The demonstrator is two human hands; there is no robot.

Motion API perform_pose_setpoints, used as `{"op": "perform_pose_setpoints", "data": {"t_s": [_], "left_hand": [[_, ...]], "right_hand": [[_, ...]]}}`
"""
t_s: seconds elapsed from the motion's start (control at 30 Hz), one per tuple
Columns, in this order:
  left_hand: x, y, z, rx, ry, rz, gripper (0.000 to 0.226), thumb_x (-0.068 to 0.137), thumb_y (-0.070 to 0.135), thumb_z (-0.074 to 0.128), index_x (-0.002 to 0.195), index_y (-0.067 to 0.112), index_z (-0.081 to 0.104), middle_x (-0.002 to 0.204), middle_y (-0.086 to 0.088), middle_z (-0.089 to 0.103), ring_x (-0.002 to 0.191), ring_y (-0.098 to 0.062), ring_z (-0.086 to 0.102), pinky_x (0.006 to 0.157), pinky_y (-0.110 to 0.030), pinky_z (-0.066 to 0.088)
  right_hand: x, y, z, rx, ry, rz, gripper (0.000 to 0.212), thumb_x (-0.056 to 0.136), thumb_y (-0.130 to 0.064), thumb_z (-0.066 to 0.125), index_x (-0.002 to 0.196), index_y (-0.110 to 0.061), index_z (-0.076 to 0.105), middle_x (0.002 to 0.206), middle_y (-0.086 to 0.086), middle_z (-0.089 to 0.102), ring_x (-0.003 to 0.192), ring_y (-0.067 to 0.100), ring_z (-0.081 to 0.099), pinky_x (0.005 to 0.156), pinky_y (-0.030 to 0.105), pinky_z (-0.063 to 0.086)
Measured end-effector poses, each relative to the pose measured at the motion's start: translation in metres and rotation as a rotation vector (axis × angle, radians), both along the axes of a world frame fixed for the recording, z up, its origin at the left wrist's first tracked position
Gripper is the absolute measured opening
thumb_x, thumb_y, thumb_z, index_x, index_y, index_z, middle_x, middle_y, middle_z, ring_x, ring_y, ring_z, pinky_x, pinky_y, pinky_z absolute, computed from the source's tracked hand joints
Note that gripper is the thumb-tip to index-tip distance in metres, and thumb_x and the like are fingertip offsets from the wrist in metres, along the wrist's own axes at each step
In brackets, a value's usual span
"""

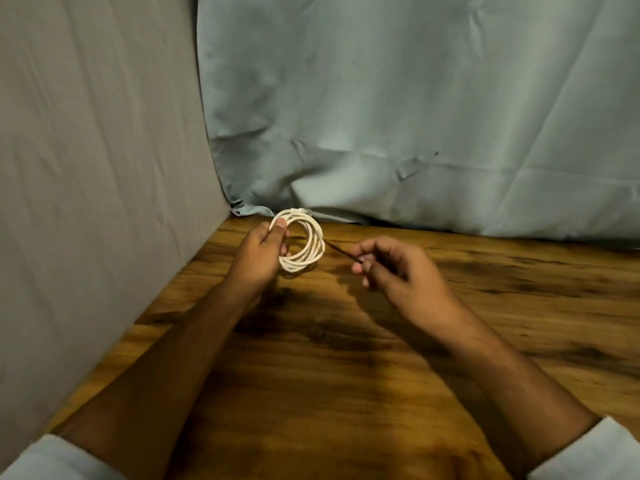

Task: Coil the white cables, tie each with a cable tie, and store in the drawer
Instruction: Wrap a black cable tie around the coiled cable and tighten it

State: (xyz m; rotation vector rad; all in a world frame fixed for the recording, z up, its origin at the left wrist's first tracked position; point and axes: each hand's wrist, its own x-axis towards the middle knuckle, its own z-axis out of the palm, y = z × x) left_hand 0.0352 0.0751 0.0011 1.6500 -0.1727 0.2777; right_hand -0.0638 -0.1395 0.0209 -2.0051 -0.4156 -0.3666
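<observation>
A white cable (313,247) is wound into a small coil of several loops, held upright above the wooden table (329,375). My left hand (258,254) grips the coil's left side, thumb on top of the loops. A thin dark cable tie (341,251) runs from the coil's right side to my right hand (398,268), which pinches its free end between thumb and fingers. The tie looks stretched straight between coil and hand. No drawer is in view.
A grey cloth (97,168) hangs along the table's left side and a pale blue-green cloth (415,116) along its back edge. The wooden tabletop spreads out below and to the right of my hands.
</observation>
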Motion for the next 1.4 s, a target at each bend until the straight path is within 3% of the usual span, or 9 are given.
{"op": "perform_pose_setpoints", "data": {"t_s": [0.17,0.27,0.37,0.53,0.7,0.87,0.97,1.13,1.4], "left_hand": [[-0.009,-0.034,-0.002,-0.057,0.027,-0.112,0.032,0.108,0.032,0.046,0.085,0.014,0.059,0.06,0.003,0.049,0.052,-0.007,0.046,0.052,-0.021,0.04],[-0.013,-0.059,-0.002,-0.046,0.021,-0.137,0.032,0.108,0.032,0.046,0.084,0.014,0.058,0.06,0.003,0.05,0.053,-0.007,0.047,0.053,-0.022,0.041],[-0.013,-0.081,-0.004,-0.032,0.008,-0.154,0.032,0.108,0.034,0.047,0.083,0.017,0.059,0.063,0.002,0.052,0.06,-0.013,0.05,0.06,-0.029,0.043],[-0.011,-0.112,-0.006,0.1,-0.166,-0.102,0.036,0.099,0.05,0.046,0.081,0.022,0.06,0.067,0.005,0.057,0.067,-0.018,0.057,0.072,-0.046,0.051],[-0.028,-0.131,-0.009,0.311,-0.41,-0.077,0.026,0.108,0.032,0.044,0.093,0.015,0.057,0.073,0.003,0.06,0.073,-0.02,0.059,0.072,-0.044,0.047],[-0.028,-0.132,-0.015,0.426,-0.47,-0.095,0.028,0.105,0.04,0.039,0.097,0.019,0.056,0.082,0.002,0.063,0.076,-0.018,0.06,0.072,-0.045,0.047],[-0.027,-0.131,-0.016,0.444,-0.488,-0.093,0.023,0.105,0.038,0.04,0.095,0.023,0.054,0.082,0.005,0.062,0.077,-0.018,0.06,0.071,-0.044,0.048],[-0.029,-0.132,-0.015,0.384,-0.447,-0.098,0.031,0.104,0.04,0.041,0.1,0.018,0.062,0.085,0.005,0.067,0.08,-0.015,0.062,0.074,-0.045,0.05],[-0.034,-0.135,-0.016,0.493,-0.555,-0.07,0.027,0.103,0.042,0.037,0.098,0.026,0.057,0.084,0.012,0.056,0.082,-0.017,0.056,0.079,-0.048,0.048]], "right_hand": [[0.004,-0.021,-0.003,0.175,0.003,-0.122,0.018,0.099,-0.002,0.064,0.109,-0.011,0.076,0.097,0.002,0.077,0.084,-0.001,0.065,0.081,0.011,0.051],[0.009,-0.025,-0.007,0.217,-0.058,-0.228,0.015,0.096,-0.004,0.069,0.096,-0.017,0.077,0.085,-0.008,0.076,0.077,-0.004,0.065,0.074,0.012,0.05],[0.014,-0.033,-0.009,0.27,-0.119,-0.372,0.018,0.099,-0.011,0.068,0.082,-0.011,0.074,0.07,-0.004,0.073,0.064,-0.002,0.06,0.063,0.018,0.047],[0.012,-0.037,-0.011,0.397,0.033,-0.511,0.028,0.103,-0.014,0.06,0.076,-0.015,0.067,0.054,-0.005,0.065,0.041,0.001,0.049,0.042,0.018,0.037],[0.01,-0.031,-0.01,0.761,0.264,-0.498,0.03,0.103,-0.011,0.056,0.074,-0.011,0.064,0.051,-0.004,0.062,0.032,0.005,0.043,0.034,0.015,0.028],[0.015,-0.03,-0.01,1.035,0.437,-0.305,0.015,0.099,-0.015,0.064,0.084,-0.012,0.066,0.053,-0.005,0.059,0.035,0.006,0.037,0.041,0.014,0.021],[0.019,-0.029,-0.016,1.067,0.486,-0.259,0.016,0.1,-0.022,0.062,0.086,-0.015,0.065,0.049,-0.007,0.052,0.033,0.006,0.032,0.039,0.013,0.019],[0.02,-0.027,-0.018,1.224,0.542,-0.246,0.012,0.102,-0.021,0.06,0.094,-0.015,0.068,0.058,-0.008,0.061,0.038,0.004,0.043,0.035,0.016,0.029],[0.019,-0.022,-0.015,1.261,0.599,-0.218,0.024,0.104,-0.022,0.058,0.082,-0.015,0.062,0.054,-0.007,0.055,0.037,0.003,0.042,0.032,0.015,0.029]]}}
